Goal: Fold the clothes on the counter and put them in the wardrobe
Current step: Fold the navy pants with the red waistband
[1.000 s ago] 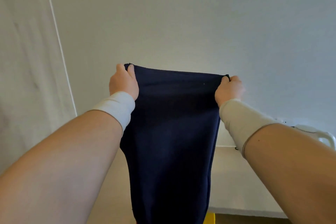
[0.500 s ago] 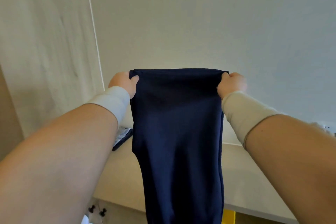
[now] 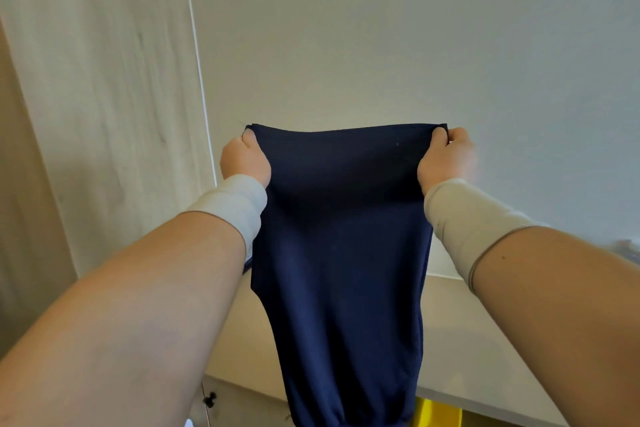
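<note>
Up at arm's length, both hands are holding a navy garment (image 3: 343, 253) in front of a pale wall (image 3: 398, 31). The left hand (image 3: 245, 160) is sitting at about nine o'clock from the cloth's top edge, and its fingers are curling over the left corner and pinching it, with the thumb lying against the near face of the fabric. The right hand (image 3: 445, 159) is at about three o'clock, its fingers clenching on the right corner in the same way, thumb tip showing at the top edge. Between the two hands the top edge is stretching almost level, dipping slightly in the middle. From there the cloth is hanging straight toward six o'clock, narrowing as it goes, and its gathered lower part is running out of the bottom of the picture. It is hanging in front of the bench (image 3: 460, 333), whose pale top is showing at four and at seven o'clock of the cloth; whether the fabric is touching the bench I cannot tell. A light band (image 3: 235, 204) is wrapping each wrist. At ten o'clock a pale wood-grain panel (image 3: 104, 80) is standing beside the wall. Under the bench edge, at five o'clock, a yellow object (image 3: 438, 412) is peeking out, and a small dark knob (image 3: 210, 399) is showing at seven o'clock.
</note>
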The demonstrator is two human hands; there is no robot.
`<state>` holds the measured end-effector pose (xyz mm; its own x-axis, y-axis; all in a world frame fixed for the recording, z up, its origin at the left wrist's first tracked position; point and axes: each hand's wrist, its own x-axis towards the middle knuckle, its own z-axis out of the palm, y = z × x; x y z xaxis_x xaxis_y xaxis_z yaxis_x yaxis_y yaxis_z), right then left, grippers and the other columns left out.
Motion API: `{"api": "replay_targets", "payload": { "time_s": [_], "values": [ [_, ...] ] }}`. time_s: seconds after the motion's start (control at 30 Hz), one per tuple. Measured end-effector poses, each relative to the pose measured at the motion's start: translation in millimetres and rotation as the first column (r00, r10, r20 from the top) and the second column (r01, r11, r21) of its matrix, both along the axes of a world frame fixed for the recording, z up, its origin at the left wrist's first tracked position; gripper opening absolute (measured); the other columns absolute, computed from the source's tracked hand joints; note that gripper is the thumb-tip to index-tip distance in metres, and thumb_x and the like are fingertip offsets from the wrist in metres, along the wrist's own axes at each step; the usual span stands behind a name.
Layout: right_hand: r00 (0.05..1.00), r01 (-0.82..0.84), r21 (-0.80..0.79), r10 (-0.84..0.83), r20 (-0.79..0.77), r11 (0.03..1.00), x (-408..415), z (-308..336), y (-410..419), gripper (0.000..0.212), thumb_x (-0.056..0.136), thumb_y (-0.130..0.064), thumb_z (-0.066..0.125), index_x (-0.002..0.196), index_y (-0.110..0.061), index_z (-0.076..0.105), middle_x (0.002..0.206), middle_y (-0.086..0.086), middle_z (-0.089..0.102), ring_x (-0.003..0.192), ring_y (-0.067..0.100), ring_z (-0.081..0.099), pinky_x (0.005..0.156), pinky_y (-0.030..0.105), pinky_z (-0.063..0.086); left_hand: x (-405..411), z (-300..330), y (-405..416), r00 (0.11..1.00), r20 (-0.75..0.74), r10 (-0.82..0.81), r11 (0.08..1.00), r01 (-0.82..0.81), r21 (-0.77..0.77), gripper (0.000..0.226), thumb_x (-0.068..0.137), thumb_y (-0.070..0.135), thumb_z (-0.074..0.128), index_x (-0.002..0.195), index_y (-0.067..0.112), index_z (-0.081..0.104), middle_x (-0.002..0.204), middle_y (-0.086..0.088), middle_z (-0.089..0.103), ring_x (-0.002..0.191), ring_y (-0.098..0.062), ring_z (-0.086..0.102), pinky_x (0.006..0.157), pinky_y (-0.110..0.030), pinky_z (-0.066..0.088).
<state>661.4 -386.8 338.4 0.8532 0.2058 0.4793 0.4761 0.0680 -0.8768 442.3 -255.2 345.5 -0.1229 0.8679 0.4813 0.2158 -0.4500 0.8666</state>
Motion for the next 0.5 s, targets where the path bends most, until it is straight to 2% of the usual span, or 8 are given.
{"api": "replay_targets", "payload": {
  "time_s": [0.13, 0.23, 0.33, 0.37, 0.43, 0.5],
  "values": [
    [1.0, -0.017, 0.088, 0.017, -0.005, 0.996, -7.5, 20.3, -6.4, 0.022, 0.103, -0.028, 0.036, 0.097, -0.013, 0.051, 0.074, -0.004, 0.047, 0.074, 0.019, 0.048, 0.068, 0.028, 0.034, -9.9, 25.5, -20.5, 0.994, 0.04, -0.101, 0.992, 0.097, 0.083, 0.058, 0.091, 0.053, 0.053, 0.056, 0.016, 0.026, 0.054, 0.002, 0.025, 0.051, -0.018, 0.026, 0.051, -0.029, 0.024],
    [1.0, -0.017, 0.103, 0.018, -0.014, 0.995, -8.9, 38.0, -7.4, 0.027, 0.102, -0.026, 0.034, 0.08, -0.012, 0.043, 0.067, -0.005, 0.039, 0.059, 0.012, 0.037, 0.058, 0.028, 0.029, -18.1, 48.4, -17.5, 0.995, 0.011, -0.095, 0.986, 0.092, 0.142, 0.054, 0.083, 0.051, 0.064, 0.057, 0.017, 0.032, 0.057, 0.003, 0.031, 0.056, -0.019, 0.032, 0.054, -0.027, 0.029],
    [0.999, -0.033, 0.055, 0.034, -0.021, 0.998, -6.4, 45.3, -2.7, 0.033, 0.097, -0.023, 0.035, 0.066, -0.014, 0.034, 0.064, -0.001, 0.036, 0.056, 0.015, 0.032, 0.05, 0.03, 0.023, -20.8, 55.6, -7.7, 0.998, -0.059, -0.03, 0.982, 0.04, 0.185, 0.051, 0.087, 0.044, 0.06, 0.059, 0.016, 0.028, 0.06, 0.001, 0.027, 0.06, -0.021, 0.028, 0.055, -0.031, 0.027],
    [0.998, -0.049, 0.016, 0.05, -0.029, 0.999, -3.9, 43.1, 1.7, 0.031, 0.097, -0.023, 0.035, 0.068, -0.012, 0.038, 0.067, 0.0, 0.04, 0.06, 0.018, 0.036, 0.052, 0.03, 0.026, -20.1, 52.8, -3.5, 0.993, -0.117, 0.002, 0.984, 0.019, 0.179, 0.051, 0.09, 0.043, 0.056, 0.059, 0.015, 0.027, 0.06, 0.0, 0.027, 0.058, -0.021, 0.028, 0.053, -0.03, 0.025],
    [0.998, -0.052, -0.115, 0.049, -0.032, 0.992, 3.5, 27.7, 13.4, 0.026, 0.098, -0.022, 0.035, 0.085, -0.007, 0.051, 0.082, 0.006, 0.051, 0.076, 0.027, 0.047, 0.064, 0.028, 0.033, -17.6, 39.3, 7.2, 0.968, -0.245, 0.045, 0.99, -0.009, 0.144, 0.051, 0.098, 0.041, 0.046, 0.059, 0.012, 0.029, 0.059, -0.001, 0.031, 0.054, -0.02, 0.029, 0.05, -0.032, 0.024],
    [0.999, -0.049, -0.238, 0.046, -0.017, 0.97, 13.9, 5.5, 25.3, 0.03, 0.099, -0.024, 0.036, 0.102, -0.004, 0.058, 0.094, 0.012, 0.057, 0.088, 0.033, 0.055, 0.072, 0.029, 0.034, -15.5, 18.6, 18.9, 0.925, -0.371, 0.078, 0.995, -0.052, 0.08, 0.052, 0.102, 0.041, 0.034, 0.061, 0.009, 0.035, 0.06, -0.004, 0.036, 0.055, -0.021, 0.034, 0.055, -0.033, 0.028]
  ]
}}
